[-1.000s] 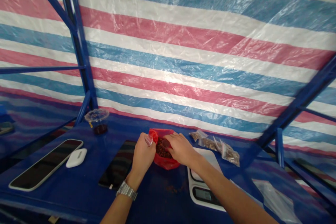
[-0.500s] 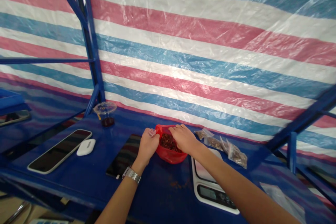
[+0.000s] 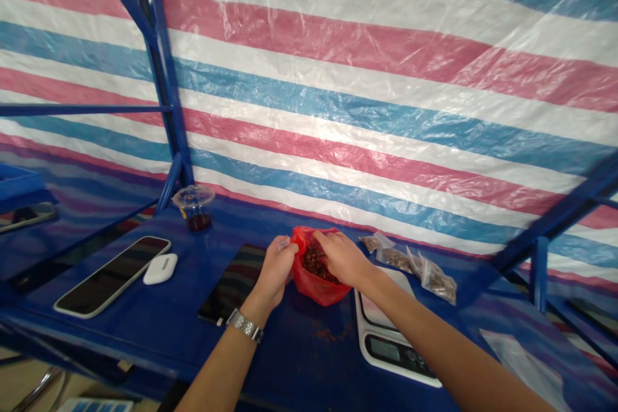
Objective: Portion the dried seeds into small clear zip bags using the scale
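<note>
A red plastic bag (image 3: pixel 316 286) stands open on the blue table, holding a heap of dark brown pieces (image 3: pixel 316 264). My right hand (image 3: pixel 342 259) reaches over its rim, fingertips down among the pieces. Whether those fingers hold anything is hidden. Just left of the bag, my left hand (image 3: pixel 274 272) pinches a small clear plastic bag (image 3: pixel 284 243) at its top edge, close to the red rim.
To the right lie several small clear bags of brown pieces (image 3: pixel 408 262) and a white digital scale (image 3: pixel 391 351). On the left are a black tablet (image 3: pixel 232 280), a phone (image 3: pixel 112 277), a white earbud case (image 3: pixel 160 268) and a lidded cup (image 3: pixel 194 207).
The view has tilted up and shifted, so the table sits lower in the frame. Both hands stay at the red bag, and my right fingers now dip further into it.
</note>
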`<state>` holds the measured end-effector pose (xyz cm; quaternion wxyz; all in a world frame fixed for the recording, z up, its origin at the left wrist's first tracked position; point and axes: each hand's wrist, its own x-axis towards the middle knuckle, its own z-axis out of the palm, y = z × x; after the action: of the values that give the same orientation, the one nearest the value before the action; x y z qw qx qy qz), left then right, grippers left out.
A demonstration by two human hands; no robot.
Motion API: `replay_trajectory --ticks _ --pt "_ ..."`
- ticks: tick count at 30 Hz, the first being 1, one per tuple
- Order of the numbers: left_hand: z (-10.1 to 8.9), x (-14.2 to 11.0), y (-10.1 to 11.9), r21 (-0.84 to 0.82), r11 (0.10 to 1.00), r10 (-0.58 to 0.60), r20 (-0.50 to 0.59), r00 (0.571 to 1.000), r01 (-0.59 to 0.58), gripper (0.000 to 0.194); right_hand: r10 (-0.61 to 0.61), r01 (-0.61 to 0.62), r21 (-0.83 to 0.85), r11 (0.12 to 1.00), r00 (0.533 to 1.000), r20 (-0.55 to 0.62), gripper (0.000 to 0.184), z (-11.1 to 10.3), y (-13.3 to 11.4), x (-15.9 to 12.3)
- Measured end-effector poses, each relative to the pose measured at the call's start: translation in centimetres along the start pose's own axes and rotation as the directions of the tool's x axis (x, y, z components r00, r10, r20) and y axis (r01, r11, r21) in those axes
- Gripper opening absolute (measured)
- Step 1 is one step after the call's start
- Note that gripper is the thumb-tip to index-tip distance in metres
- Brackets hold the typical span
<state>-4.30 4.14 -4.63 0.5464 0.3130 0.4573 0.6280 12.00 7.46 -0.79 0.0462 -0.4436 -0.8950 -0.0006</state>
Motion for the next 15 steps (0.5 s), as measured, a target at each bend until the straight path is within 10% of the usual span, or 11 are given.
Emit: replay_trajectory --ticks 9,15 --pt "0.8 0.1 -0.3 0.005 0.998 0.062 0.004 0.998 -0.062 0.021 0.034 0.039 0.517 0.855 0.991 -0.131 0.043 1.5 1.9 -0.8" --pt "0.9 0.1 -0.2 0.247 0.903 0.358 0.022 0.933 -0.352 0.014 0.217 -0.006 0.907 0.422 0.972 -0.094 0.043 2.5 2.9 -1.2"
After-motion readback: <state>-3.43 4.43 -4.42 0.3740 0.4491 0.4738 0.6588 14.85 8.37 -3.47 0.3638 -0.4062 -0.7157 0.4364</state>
